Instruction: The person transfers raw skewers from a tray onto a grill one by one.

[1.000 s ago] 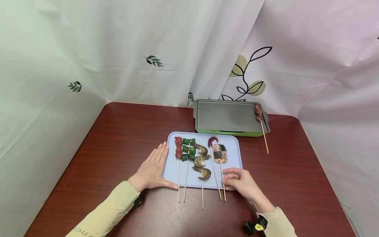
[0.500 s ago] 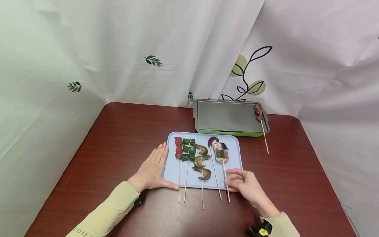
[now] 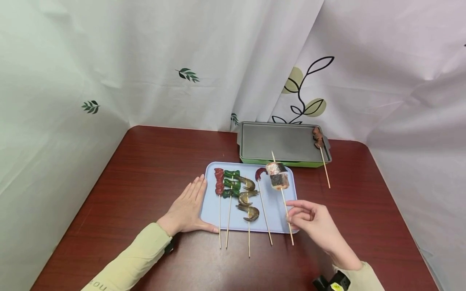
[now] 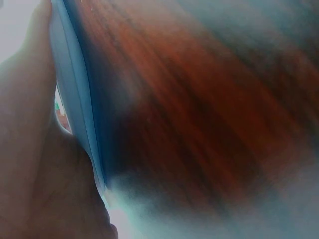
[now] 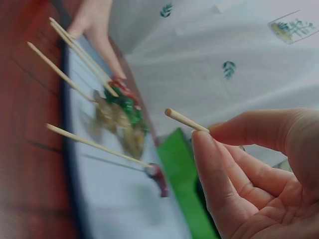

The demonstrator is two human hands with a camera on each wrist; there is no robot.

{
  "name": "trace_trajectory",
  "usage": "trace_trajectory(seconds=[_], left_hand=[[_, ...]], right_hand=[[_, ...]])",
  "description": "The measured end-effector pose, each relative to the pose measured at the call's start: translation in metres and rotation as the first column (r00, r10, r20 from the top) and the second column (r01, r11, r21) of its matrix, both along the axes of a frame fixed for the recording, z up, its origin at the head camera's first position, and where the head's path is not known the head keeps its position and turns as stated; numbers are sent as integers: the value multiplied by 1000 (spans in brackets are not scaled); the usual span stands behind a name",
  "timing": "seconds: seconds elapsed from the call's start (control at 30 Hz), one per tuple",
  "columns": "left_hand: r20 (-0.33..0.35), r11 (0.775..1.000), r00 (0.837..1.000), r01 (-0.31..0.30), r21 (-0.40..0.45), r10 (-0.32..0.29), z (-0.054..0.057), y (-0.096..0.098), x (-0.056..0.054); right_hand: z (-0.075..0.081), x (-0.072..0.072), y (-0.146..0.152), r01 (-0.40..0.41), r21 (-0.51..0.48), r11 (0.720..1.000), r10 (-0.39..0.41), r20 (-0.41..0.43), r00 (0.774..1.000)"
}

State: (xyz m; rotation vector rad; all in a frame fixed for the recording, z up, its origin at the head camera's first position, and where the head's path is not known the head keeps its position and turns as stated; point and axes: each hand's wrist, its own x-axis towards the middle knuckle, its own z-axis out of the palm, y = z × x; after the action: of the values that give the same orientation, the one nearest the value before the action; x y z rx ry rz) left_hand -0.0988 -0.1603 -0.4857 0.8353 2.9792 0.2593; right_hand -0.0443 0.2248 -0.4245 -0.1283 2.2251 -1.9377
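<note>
My right hand [image 3: 316, 221] pinches the stick of a skewer [image 3: 279, 176] threaded with pale, dark-skinned chunks, held raised over the right part of a light blue tray [image 3: 211, 214]. In the right wrist view the stick's end [image 5: 182, 118] pokes out between thumb and fingertips. My left hand [image 3: 187, 208] lies with straight fingers along the tray's left edge, its thumb at the near left corner. On the tray lie a red skewer [image 3: 219, 182], a green one [image 3: 231, 184], a shrimp skewer [image 3: 248, 198] and one with a dark red curled piece [image 3: 260, 173].
Behind the tray stands a grey griddle [image 3: 280, 141] with a green base. A brown meat skewer [image 3: 318, 138] lies at its right end, the stick jutting over the front. White curtains [image 3: 153, 72] enclose the dark red table [image 3: 160, 157].
The right hand has lifted the pale-chunk skewer off the tray and carried it right and upward. The left hand and the other skewers stay in place.
</note>
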Motion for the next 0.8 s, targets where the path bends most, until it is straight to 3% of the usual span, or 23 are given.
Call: trace_trajectory(seconds=[0.17, 0.37, 0.6, 0.8], left_hand=[[4, 1000, 1000, -2, 16, 2, -4, 0, 0], [-10, 1000, 1000, 1, 13, 0, -6, -1, 0], [-4, 1000, 1000, 4, 20, -4, -1, 0, 0], [14, 1000, 1000, 0, -4, 1, 2, 1, 0]], right_hand=[[20, -13, 14, 50, 58, 997, -43, -118, 992], [45, -43, 35, 140, 85, 987, -121, -198, 973], [48, -91, 62, 196, 116, 974, -176, -162, 971], [38, -125, 79, 156, 198, 968, -147, -57, 987]])
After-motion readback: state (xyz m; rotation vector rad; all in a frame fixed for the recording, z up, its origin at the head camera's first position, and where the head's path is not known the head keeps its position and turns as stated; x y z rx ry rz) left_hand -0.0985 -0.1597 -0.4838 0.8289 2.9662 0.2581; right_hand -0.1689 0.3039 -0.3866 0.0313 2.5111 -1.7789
